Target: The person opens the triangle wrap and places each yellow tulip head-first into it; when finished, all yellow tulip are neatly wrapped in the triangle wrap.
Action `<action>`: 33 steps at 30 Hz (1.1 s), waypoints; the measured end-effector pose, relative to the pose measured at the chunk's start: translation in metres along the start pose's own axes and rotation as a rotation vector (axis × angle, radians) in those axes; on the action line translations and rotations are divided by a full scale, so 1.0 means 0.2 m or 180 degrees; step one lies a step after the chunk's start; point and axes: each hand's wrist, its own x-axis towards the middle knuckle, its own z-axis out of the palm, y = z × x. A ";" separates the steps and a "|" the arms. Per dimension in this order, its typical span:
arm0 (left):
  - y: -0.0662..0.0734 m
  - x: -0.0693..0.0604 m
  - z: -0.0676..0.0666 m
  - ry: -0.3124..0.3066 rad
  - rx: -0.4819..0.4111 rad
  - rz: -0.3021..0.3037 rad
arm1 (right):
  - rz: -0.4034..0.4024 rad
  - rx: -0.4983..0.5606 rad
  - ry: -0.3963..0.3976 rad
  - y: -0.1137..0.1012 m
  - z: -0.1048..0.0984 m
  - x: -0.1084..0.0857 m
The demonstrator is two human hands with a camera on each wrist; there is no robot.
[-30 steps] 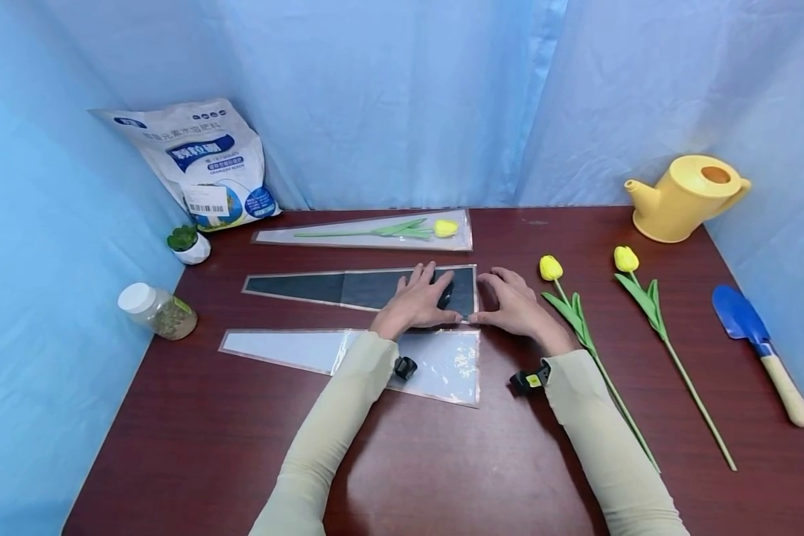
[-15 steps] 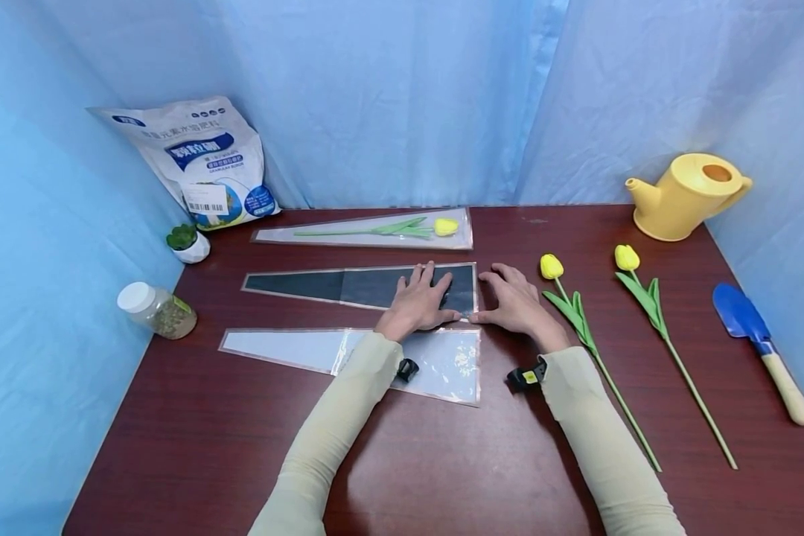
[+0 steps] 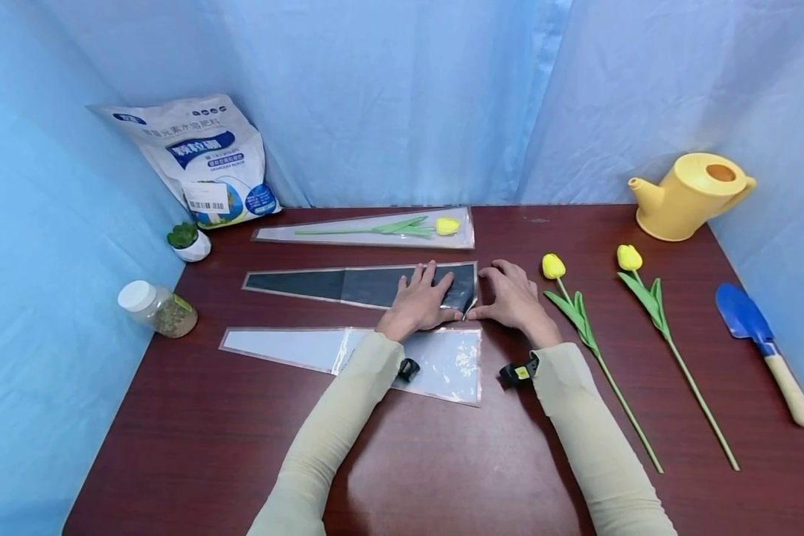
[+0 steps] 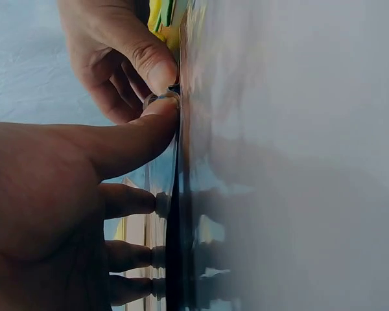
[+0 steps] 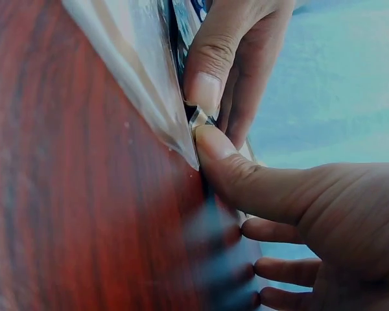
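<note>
My left hand (image 3: 418, 301) rests on the wide end of a black tapered flower sleeve (image 3: 368, 285), fingers spread and fairly straight. Its thumb presses at the sleeve's near right corner. Just beyond the wide end is my right hand (image 3: 512, 301), fingertips on the table and thumb against the same corner. Between the two thumbs the sleeve's edge (image 5: 200, 116) is buckled up into a small gap, seen close in the right wrist view. A white tapered sleeve (image 3: 442, 365) lies nearer, partly under my left forearm. Farther back, another sleeve (image 3: 348, 237) has a yellow tulip (image 3: 446, 226) in it.
Two yellow artificial tulips (image 3: 579, 327) (image 3: 650, 305) lie at the right. Beyond them are a blue trowel (image 3: 744, 313) and a yellow watering can (image 3: 686, 197). At the left stand a fertilizer bag (image 3: 208, 164), a small potted succulent (image 3: 189, 244) and a lidded jar (image 3: 159, 309).
My right hand has shifted slightly left, its thumb pushing in at the corner. The black sleeve's wide edge has bent and lifted between the thumbs. My left hand has barely moved.
</note>
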 end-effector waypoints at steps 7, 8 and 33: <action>0.01 0.00 0.00 0.0003 -0.0006 -0.0016 | -0.0037 0.0145 0.0069 0.00 0.00 0.00; 0.01 0.00 -0.01 -0.0001 -0.0009 -0.0020 | -0.0057 0.0187 0.0078 0.00 0.00 0.00; 0.07 -0.04 -0.06 0.0853 -0.1828 -0.0024 | 0.0043 0.2278 -0.0500 0.00 -0.02 0.02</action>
